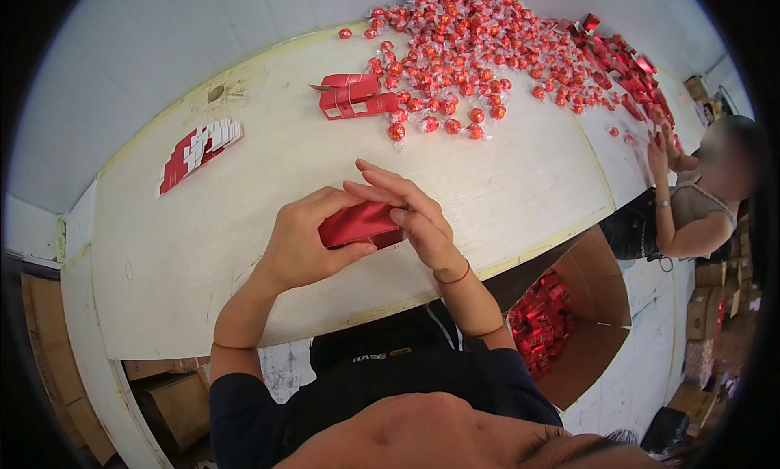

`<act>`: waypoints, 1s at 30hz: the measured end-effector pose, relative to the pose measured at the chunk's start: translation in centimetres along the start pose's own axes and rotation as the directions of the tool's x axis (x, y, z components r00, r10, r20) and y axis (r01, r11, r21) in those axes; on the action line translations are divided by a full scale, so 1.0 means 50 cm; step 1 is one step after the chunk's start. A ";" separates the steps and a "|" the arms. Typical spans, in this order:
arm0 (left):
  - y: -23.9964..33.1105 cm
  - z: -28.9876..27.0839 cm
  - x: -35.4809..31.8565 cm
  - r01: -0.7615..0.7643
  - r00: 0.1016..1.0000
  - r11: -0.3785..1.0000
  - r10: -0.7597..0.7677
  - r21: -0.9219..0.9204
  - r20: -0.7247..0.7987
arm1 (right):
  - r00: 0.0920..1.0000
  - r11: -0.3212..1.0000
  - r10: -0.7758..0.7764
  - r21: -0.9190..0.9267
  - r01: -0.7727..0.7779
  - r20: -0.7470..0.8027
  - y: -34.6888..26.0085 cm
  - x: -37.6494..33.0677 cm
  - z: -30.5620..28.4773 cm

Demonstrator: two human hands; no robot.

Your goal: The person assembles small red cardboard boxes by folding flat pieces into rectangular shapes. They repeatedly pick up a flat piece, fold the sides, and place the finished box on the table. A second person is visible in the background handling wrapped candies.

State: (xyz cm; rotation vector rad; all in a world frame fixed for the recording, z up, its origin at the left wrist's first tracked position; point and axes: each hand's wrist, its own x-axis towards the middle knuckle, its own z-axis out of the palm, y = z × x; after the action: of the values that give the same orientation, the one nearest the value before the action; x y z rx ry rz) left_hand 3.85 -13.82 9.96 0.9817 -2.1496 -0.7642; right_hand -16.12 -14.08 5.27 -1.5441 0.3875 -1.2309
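Head view: left hand (302, 246) and right hand (414, 217) both pinch a small red box (357, 224).

The red box (360, 224) is partly covered by both hands; its right end is hidden behind the right hand (414, 217).

pale scuffed counter (520, 185). big heap of red wrapped sweets (467, 43) at far edge. open red box (355, 96) just beside heap. stack of flat red cartons (197, 153) far left. more red boxes (626, 67) far right.
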 end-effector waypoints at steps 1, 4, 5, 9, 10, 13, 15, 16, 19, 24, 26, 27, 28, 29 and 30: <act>-0.001 0.000 0.001 0.014 1.000 1.000 -0.014 -0.018 0.001 | 1.000 0.999 -0.020 -0.043 0.021 0.022 0.003 0.002 -0.004; -0.005 0.000 -0.003 0.015 1.000 1.000 -0.015 -0.002 0.000 | 0.998 0.990 -0.036 -0.133 0.043 0.057 0.002 0.005 -0.002; -0.006 0.000 -0.004 0.008 1.000 1.000 -0.008 0.016 -0.001 | 0.997 0.987 -0.034 -0.157 0.044 0.063 0.001 0.006 0.000; -0.005 -0.002 -0.004 0.018 0.999 1.000 -0.019 0.016 0.026 | 0.998 0.968 -0.054 -0.242 0.063 0.043 0.007 0.007 0.003; -0.004 -0.001 -0.004 0.007 1.000 0.999 -0.008 0.035 0.024 | 0.997 0.962 -0.061 -0.266 0.069 0.038 0.007 0.009 0.005; 0.000 -0.003 -0.006 -0.019 0.998 0.996 0.013 0.091 0.067 | 0.993 0.937 -0.060 -0.338 0.092 0.103 0.010 0.010 -0.004; -0.001 -0.003 -0.007 -0.005 0.994 0.997 -0.003 0.079 0.108 | 0.990 0.921 -0.069 -0.374 0.111 0.125 0.010 0.010 -0.005; -0.004 -0.002 -0.006 0.018 0.992 0.999 -0.024 0.049 0.127 | 0.990 0.914 -0.084 -0.387 0.122 0.113 0.009 0.011 -0.003; -0.005 -0.004 0.001 0.087 0.984 0.994 -0.074 -0.071 0.165 | 0.992 0.937 -0.122 -0.327 0.121 0.018 0.014 0.007 0.012; -0.013 0.005 -0.004 0.017 0.987 0.999 -0.009 -0.045 0.161 | 0.995 0.982 -0.070 -0.170 0.082 0.076 0.013 0.001 0.004; -0.019 0.002 -0.006 0.044 0.979 0.998 -0.036 -0.034 0.200 | 0.989 0.989 -0.043 -0.134 0.062 0.145 0.020 -0.003 -0.003; -0.019 0.002 -0.004 0.057 0.980 0.996 -0.042 -0.071 0.196 | 0.994 0.990 -0.056 -0.120 0.067 0.095 0.020 -0.003 -0.001; -0.017 0.003 -0.001 0.070 0.980 0.992 -0.049 -0.108 0.192 | 0.997 0.992 -0.069 -0.107 0.073 0.044 0.019 -0.003 0.005; -0.015 0.004 0.001 0.083 0.980 0.986 -0.055 -0.144 0.189 | 0.997 0.992 -0.080 -0.094 0.080 -0.006 0.019 -0.004 0.011; -0.009 0.010 0.002 0.086 0.982 0.983 -0.057 -0.161 0.178 | 0.985 0.991 -0.126 -0.061 0.119 -0.119 0.026 -0.004 0.017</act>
State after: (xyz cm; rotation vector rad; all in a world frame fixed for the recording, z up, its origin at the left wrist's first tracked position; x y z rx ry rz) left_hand 3.64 -14.02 9.36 0.9376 -2.1619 -1.0835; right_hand -15.05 -13.96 4.14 -1.5607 0.4132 -1.4264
